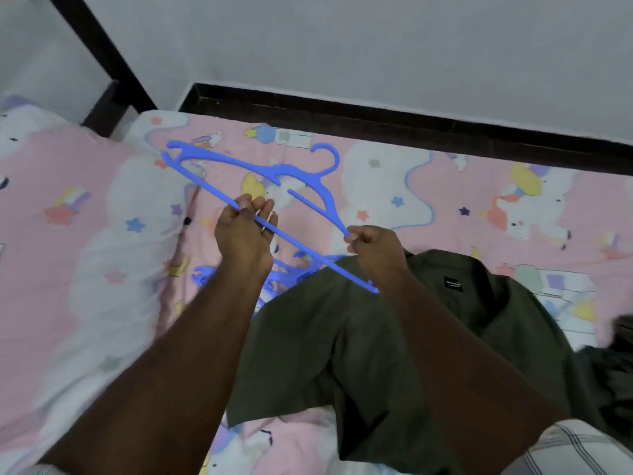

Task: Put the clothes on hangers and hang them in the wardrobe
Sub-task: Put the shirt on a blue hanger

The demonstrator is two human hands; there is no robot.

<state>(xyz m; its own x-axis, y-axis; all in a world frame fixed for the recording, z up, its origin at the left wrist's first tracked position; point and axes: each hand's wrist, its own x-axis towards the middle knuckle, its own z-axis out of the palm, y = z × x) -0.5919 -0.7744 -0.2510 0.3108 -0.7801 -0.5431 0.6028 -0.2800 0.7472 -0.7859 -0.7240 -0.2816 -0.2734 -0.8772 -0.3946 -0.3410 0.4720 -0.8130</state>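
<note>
A blue plastic hanger [253, 166] is held in the air above the bed, tilted down to the right. My left hand [245, 231] grips its long bottom bar near the middle. My right hand [373, 250] pinches the end of its right shoulder arm. Below my hands an olive green shirt [342, 344] lies spread on the bed, collar and black label toward the right. More blue hangers [205, 274] lie on the sheet beside the shirt, partly hidden under my left forearm.
The bed has a pink cartoon-print sheet [85, 234] and a pillow at the far left. A dark bed frame [376, 118] runs along the grey wall behind. Other dark clothing [609, 365] lies at the right edge.
</note>
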